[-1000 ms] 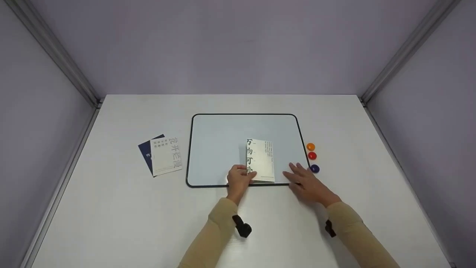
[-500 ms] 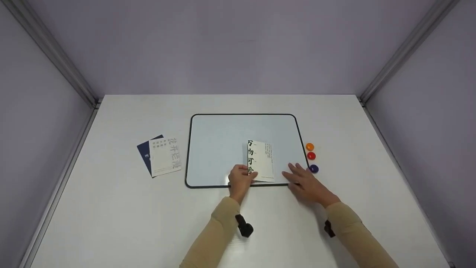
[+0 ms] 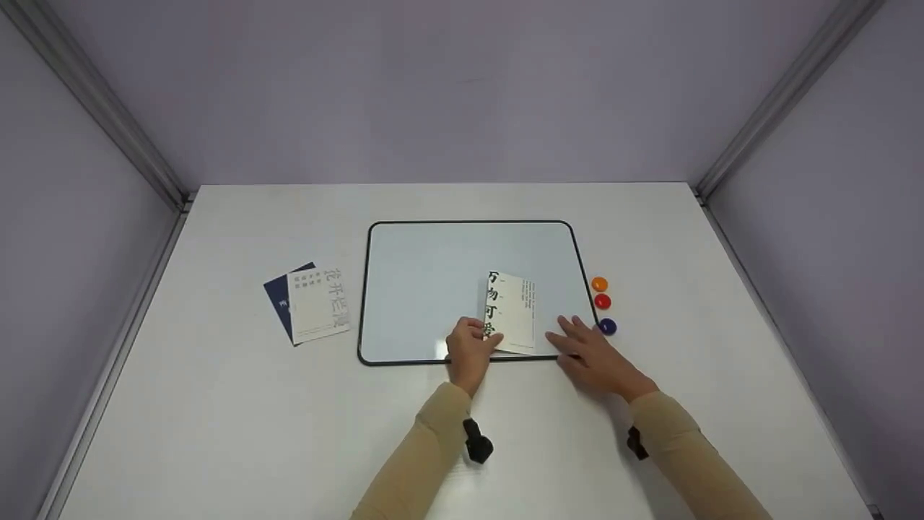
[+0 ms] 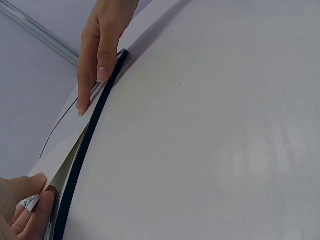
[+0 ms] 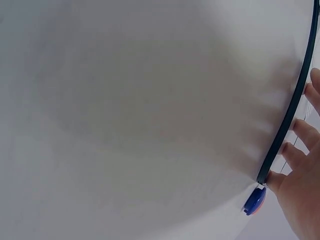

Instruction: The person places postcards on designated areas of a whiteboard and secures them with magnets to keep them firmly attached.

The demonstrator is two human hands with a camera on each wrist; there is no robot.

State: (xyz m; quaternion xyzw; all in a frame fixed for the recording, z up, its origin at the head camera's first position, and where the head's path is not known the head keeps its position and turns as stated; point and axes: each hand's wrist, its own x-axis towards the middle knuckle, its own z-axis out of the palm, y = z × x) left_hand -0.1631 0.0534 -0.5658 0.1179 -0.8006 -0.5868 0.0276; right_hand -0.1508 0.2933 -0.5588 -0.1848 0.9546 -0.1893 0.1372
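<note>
My left hand (image 3: 471, 354) pinches the near left corner of a cream card (image 3: 518, 310), thumb on top and fingers underneath, so that its left edge lifts off the whiteboard (image 3: 419, 289). The card is over the board's near right part, close to the near edge; down its left side run large black characters, which I read as 万物可爱, with rows of print too small to make out. My right hand (image 3: 595, 361) holds nothing, its fingers spread and touching the board by its near right corner. Just outside the board's right edge sit orange (image 3: 600, 284), red (image 3: 603, 301) and dark blue (image 3: 608, 326) discs, the blue one nearest that corner. Towards the left edge of the worktop (image 3: 216, 433), a white card (image 3: 310, 318) lettered 花开烂漫 in grey partly covers a navy card (image 3: 277, 292).
</note>
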